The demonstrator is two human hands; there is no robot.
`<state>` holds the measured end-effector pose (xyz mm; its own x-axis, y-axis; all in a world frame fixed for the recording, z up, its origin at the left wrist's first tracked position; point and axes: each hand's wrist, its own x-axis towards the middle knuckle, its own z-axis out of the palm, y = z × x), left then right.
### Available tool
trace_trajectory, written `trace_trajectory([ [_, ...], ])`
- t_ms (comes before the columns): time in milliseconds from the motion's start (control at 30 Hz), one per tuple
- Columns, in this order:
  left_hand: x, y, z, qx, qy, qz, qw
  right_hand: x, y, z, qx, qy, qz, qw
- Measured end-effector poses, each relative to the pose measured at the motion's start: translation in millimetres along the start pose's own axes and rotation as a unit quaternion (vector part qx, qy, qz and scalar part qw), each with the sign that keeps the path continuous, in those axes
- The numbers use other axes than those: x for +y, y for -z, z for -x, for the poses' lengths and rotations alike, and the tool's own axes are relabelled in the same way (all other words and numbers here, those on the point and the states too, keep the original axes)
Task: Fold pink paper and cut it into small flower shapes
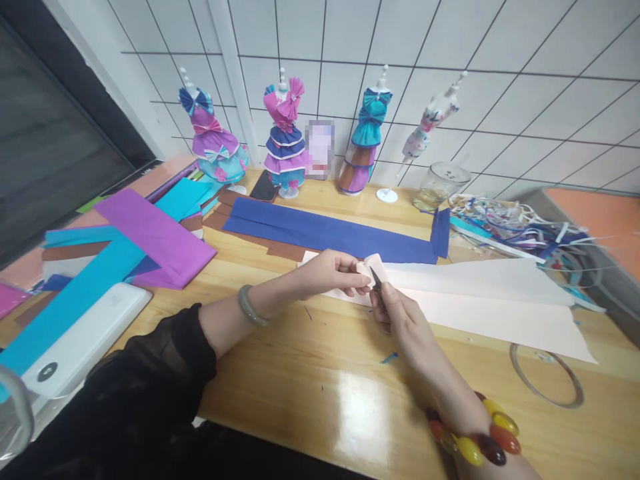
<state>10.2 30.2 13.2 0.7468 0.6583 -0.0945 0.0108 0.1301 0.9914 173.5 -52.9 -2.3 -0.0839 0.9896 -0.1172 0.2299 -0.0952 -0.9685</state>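
Between the thumb and fingers of my left hand [340, 272] is a small folded piece of pale pink paper [376, 265]. My right hand [403, 317] grips a pair of scissors [377, 281], whose dark blades point up and lie against that piece. The scissor handles are mostly hidden by my fingers. Under and behind both hands spreads a long pale pink sheet [490, 293], reaching to the right. Just beyond it lies a folded dark blue strip [325, 230].
Along the tiled wall stand several small dress forms [284, 143], most in paper dresses. Purple paper [155, 233], turquoise strips and a white device [95, 340] lie left. A glass jar [440, 183], a scrap pile [520, 227] and a ring [547, 377] are right.
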Motion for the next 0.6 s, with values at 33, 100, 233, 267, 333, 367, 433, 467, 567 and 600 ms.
trace_trajectory([
  [33, -1.4, 0.1, -0.3, 0.007, -0.002, -0.007, 1.000, 0.4, -0.1, 0.0, -0.005, -0.001, 0.000, 1.000],
  [100, -3.4, 0.9, -0.8, 0.016, -0.004, -0.021, 1.000, 0.5, -0.2, 0.1, -0.015, -0.005, -0.003, 1.000],
  [233, -4.7, 2.3, -1.4, 0.013, -0.011, -0.037, 0.999, -0.5, -0.5, 0.5, -0.028, -0.006, -0.016, 0.999],
  [267, -5.0, 2.3, -1.5, 0.013, -0.012, -0.038, 0.999, -0.7, -0.5, 0.4, -0.030, -0.007, -0.021, 0.999],
  [333, -5.7, 1.9, -1.6, 0.011, -0.017, -0.038, 0.999, -0.5, -0.6, 0.2, -0.031, -0.009, -0.027, 0.999],
  [367, -6.1, 1.6, -1.6, 0.010, -0.020, -0.037, 0.999, -0.2, -0.6, 0.0, -0.030, -0.010, -0.027, 0.999],
  [433, -6.9, 1.1, -1.6, 0.008, -0.026, -0.036, 0.999, 0.5, -0.5, -0.2, -0.027, -0.010, -0.027, 0.999],
  [467, -7.1, 1.0, -1.6, 0.008, -0.029, -0.036, 0.999, 0.6, -0.5, -0.3, -0.025, -0.009, -0.026, 0.999],
  [567, -7.3, 1.3, -1.6, 0.005, -0.034, -0.036, 0.999, -0.1, -0.4, 0.0, -0.016, -0.003, -0.018, 1.000],
  [600, -7.1, 1.5, -1.6, 0.003, -0.033, -0.036, 0.999, -0.7, -0.4, 0.1, -0.013, -0.001, -0.014, 1.000],
])
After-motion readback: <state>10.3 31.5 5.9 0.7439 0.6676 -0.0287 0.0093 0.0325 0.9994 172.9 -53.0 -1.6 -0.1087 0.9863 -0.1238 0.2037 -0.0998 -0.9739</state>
